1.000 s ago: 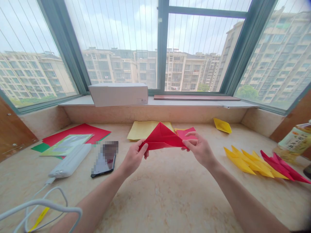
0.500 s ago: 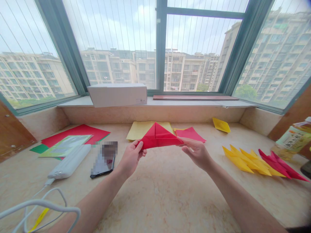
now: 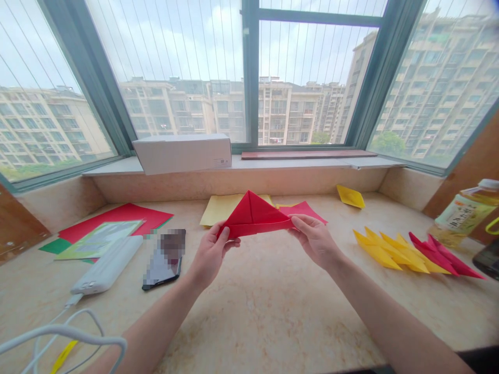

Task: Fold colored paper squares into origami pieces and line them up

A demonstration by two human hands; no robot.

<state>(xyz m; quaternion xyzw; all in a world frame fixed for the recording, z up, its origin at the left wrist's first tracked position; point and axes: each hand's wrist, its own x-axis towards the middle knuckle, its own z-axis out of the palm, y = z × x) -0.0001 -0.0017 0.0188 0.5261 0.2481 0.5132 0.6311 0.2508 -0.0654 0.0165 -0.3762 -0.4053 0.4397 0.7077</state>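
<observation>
A folded red paper hat shape [image 3: 251, 210], a triangle with a band along its lower edge, is held up above the counter between both hands. My left hand [image 3: 210, 254] pinches its left corner, thumb in front and fingers behind. At the right corner, my right hand [image 3: 314, 239] has closed its thumb and fingers on the tip. Behind the folded paper, a pale yellow sheet stack [image 3: 212, 209] and a red sheet [image 3: 307, 209] lie on the counter, partly covered from view.
On the left lie red sheets [image 3: 128, 215], a white power bank [image 3: 107, 265] with cable, and a phone [image 3: 166, 259]. Folded yellow pieces [image 3: 393, 252], folded red pieces [image 3: 444, 254], a yellow paper boat [image 3: 350, 196] and a bottle [image 3: 463, 213] stand right. A white box [image 3: 183, 155] rests on the sill.
My right fingers have gone from resting flat along the right corner to pinching it. The lower band of the red paper now stands out more. The camera view has shifted slightly.
</observation>
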